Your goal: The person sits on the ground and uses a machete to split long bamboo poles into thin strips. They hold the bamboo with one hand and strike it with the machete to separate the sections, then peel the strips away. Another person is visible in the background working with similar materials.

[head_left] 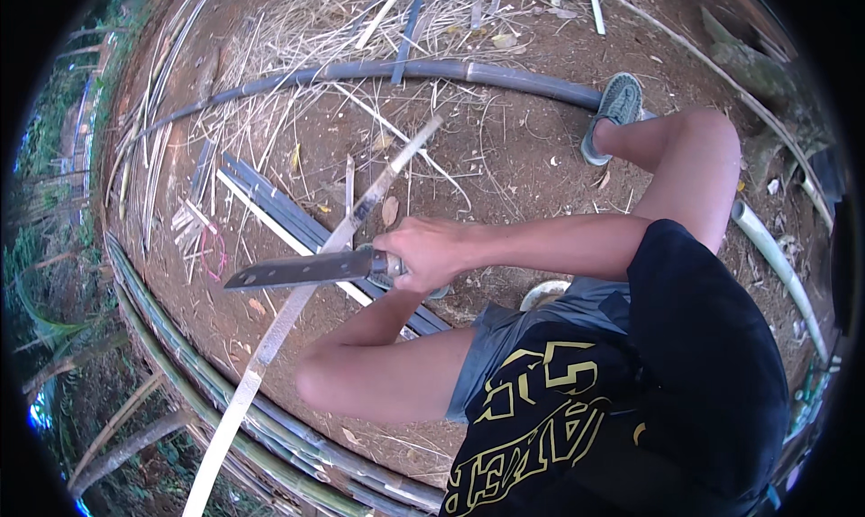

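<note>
My right hand (pixel 425 251) is closed around the handle of a machete (pixel 302 270), its broad dark blade pointing left. The blade crosses over a long pale bamboo strip (pixel 283 323), which slants from the upper middle down to the lower left. Whether blade and strip touch, I cannot tell. Below my right hand, a shoe (pixel 440 292) on my left foot is partly hidden. My left hand is not in view.
Dark slats (pixel 275 206) lie beside my left foot. A long bamboo pole (pixel 360 69) crosses the dirt ahead, near my right shoe (pixel 620 107). Pale shavings (pixel 270 31) litter the far ground. Green bamboo poles (pixel 225 400) lie at the lower left, with pink string (pixel 214 251) nearby.
</note>
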The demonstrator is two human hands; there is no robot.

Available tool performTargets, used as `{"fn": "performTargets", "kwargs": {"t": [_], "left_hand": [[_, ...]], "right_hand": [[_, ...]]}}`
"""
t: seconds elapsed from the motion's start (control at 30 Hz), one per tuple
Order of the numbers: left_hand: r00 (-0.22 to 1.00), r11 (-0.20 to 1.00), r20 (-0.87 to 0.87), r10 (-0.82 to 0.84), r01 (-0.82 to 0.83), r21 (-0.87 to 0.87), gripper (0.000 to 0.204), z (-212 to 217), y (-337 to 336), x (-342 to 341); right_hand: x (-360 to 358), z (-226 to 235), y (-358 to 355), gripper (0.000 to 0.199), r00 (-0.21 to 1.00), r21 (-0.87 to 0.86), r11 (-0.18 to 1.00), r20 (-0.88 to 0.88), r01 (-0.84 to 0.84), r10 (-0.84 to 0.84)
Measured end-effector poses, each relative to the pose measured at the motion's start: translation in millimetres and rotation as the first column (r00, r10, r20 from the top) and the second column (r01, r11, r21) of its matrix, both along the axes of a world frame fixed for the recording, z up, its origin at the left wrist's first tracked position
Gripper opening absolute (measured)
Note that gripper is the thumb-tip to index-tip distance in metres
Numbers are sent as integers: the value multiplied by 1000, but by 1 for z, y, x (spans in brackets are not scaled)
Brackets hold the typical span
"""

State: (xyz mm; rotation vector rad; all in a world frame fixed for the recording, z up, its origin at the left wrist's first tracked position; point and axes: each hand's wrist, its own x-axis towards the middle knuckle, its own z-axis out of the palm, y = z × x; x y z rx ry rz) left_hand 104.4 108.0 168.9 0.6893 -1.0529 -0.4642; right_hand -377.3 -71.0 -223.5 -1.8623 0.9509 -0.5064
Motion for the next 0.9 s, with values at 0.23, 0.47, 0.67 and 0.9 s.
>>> {"fn": "performTargets", "kwargs": {"t": [0.23,0.47,0.67,0.9], "left_hand": [[966,978,166,196,-206,41,30,15,-2,-6],[951,968,181,249,-252,-7,35,12,-18,-13],[974,986,158,164,-163,-14,35,11,-21,-12],[984,992,132,120,-115,-43,34,8,-25,-9]], "right_hand": [[-28,-70,-18,29,933,411,881,-349,235,-86],[12,-41,3,24,998,180,984,-58,-5,16],[-43,-146,-41,25,906,444,817,-368,368,-208],[-16,-95,-38,24,979,297,952,-203,78,-17]]}}
